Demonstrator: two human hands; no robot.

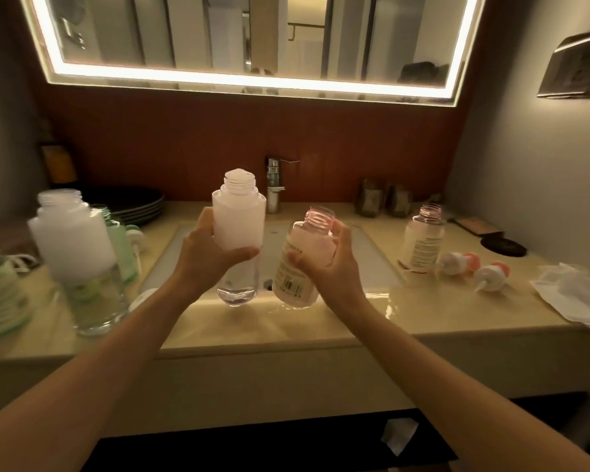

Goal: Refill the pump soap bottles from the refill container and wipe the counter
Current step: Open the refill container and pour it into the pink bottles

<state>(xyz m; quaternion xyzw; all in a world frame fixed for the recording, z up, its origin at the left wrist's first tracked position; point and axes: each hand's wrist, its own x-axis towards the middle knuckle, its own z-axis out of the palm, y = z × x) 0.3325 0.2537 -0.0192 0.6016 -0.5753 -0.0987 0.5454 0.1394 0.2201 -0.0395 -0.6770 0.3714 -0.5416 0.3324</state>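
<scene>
My left hand (205, 257) grips an uncapped clear bottle with a white label (241, 219), held upright above the sink's front edge. My right hand (327, 264) grips a second uncapped bottle with a pinkish neck and a barcode label (298, 264), tilted slightly toward the first. The two bottles are close together but apart. Another open pink-necked bottle (423, 238) stands on the counter to the right. Two loose pump heads (457, 262) (491, 275) lie beside it. A large open white-labelled bottle (79, 257) stands at the left.
The beige counter (286, 325) holds a sunken sink (365, 264) with a chrome tap (274, 185) behind it. Dark plates (137, 202) are stacked at back left, green-tinted bottles (0, 294) at far left, and a white crumpled cloth or bag (573, 294) at right. A lit mirror (252, 39) hangs above.
</scene>
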